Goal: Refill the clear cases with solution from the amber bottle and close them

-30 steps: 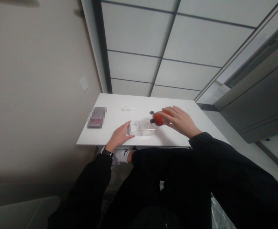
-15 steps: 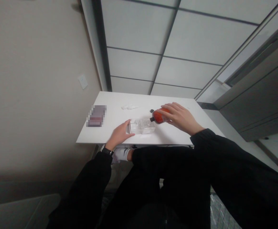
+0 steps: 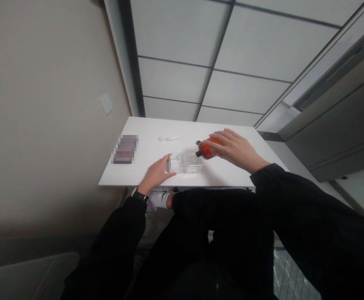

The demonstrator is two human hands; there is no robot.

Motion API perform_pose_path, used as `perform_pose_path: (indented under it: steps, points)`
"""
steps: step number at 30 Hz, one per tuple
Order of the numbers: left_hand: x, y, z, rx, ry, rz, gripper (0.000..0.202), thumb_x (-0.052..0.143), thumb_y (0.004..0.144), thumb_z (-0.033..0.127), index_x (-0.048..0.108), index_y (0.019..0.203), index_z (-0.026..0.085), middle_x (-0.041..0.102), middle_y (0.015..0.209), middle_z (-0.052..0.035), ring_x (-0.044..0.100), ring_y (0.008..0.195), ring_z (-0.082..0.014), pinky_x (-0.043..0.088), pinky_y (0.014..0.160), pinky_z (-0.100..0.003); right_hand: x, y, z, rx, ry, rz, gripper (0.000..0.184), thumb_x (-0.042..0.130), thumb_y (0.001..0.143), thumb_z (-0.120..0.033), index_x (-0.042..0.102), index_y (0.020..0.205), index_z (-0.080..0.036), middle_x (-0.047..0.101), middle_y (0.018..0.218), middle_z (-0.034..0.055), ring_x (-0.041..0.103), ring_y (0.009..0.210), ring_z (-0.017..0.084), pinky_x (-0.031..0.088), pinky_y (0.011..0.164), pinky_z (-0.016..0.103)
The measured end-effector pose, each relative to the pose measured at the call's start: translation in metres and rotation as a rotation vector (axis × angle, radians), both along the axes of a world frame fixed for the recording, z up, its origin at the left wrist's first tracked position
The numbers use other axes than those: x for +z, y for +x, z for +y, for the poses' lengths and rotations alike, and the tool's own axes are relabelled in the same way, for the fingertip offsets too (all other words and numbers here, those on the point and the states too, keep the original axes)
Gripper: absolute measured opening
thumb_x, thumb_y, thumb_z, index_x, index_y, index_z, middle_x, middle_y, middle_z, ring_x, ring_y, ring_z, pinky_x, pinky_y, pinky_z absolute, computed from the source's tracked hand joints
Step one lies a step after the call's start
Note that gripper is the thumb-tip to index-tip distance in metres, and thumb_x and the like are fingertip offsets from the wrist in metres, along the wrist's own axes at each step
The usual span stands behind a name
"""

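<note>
My right hand (image 3: 235, 148) is wrapped round a red bottle (image 3: 209, 148) with a dark neck. It is tipped on its side, neck pointing left, over the right end of a clear container (image 3: 186, 162). Whether anything runs out of the neck I cannot tell. My left hand (image 3: 157, 171) grips the left end of that container, thumb and fingers on opposite sides. A small dark cap (image 3: 198, 143) lies on the white table (image 3: 150, 154) just behind the bottle's neck. Farther back lies a thin, whitish crumpled piece (image 3: 169, 138).
A blurred-out purplish rectangle (image 3: 125, 149) lies at the table's left end. A wall with a switch plate (image 3: 106, 104) rises on the left. White panels (image 3: 172, 79) stand behind the table, and my legs (image 3: 213, 208) are at its front edge.
The whole view has shifted slightly. Both hands keep their grips, and the bottle stays tilted over the container with hardly any visible movement.
</note>
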State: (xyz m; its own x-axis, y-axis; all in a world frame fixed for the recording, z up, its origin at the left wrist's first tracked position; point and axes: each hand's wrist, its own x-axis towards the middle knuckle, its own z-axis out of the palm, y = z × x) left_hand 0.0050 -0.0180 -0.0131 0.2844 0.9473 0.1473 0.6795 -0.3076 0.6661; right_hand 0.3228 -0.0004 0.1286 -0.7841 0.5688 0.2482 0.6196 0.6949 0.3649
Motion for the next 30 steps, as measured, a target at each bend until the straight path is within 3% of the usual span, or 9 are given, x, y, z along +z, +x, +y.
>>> perform_pose_path:
  steps: [15,25,30]
  points:
    - [-0.001,0.001,0.001,0.001,0.003,0.009,0.080,0.080,0.083,0.034,0.044,0.153,0.020,0.058,0.156,-0.0144,0.059,0.140,-0.0351,0.046,0.117,-0.048,0.013,-0.011,0.007,0.075,0.020,-0.095,0.052,0.052,0.098,-0.004,0.059,0.145,-0.024,0.065,0.139,0.0125,0.059,0.127,0.030,0.044,0.116,0.055]
    - [-0.001,-0.001,0.000,0.006,-0.002,0.004,0.080,0.079,0.083,0.035,0.044,0.154,0.022,0.057,0.157,-0.0128,0.057,0.142,-0.0350,0.045,0.119,-0.048,0.026,-0.026,0.004,0.112,0.079,-0.170,0.043,0.049,0.101,-0.006,0.064,0.136,-0.025,0.069,0.125,0.0097,0.061,0.119,0.027,0.047,0.112,0.052]
    - [0.000,-0.002,0.003,-0.005,-0.009,-0.005,0.081,0.080,0.083,0.036,0.043,0.154,0.019,0.056,0.157,-0.0152,0.056,0.143,-0.0361,0.044,0.120,-0.050,0.019,-0.022,0.006,0.085,0.092,-0.146,0.041,0.048,0.101,-0.007,0.064,0.136,-0.022,0.069,0.127,0.0108,0.061,0.124,0.027,0.042,0.118,0.054]
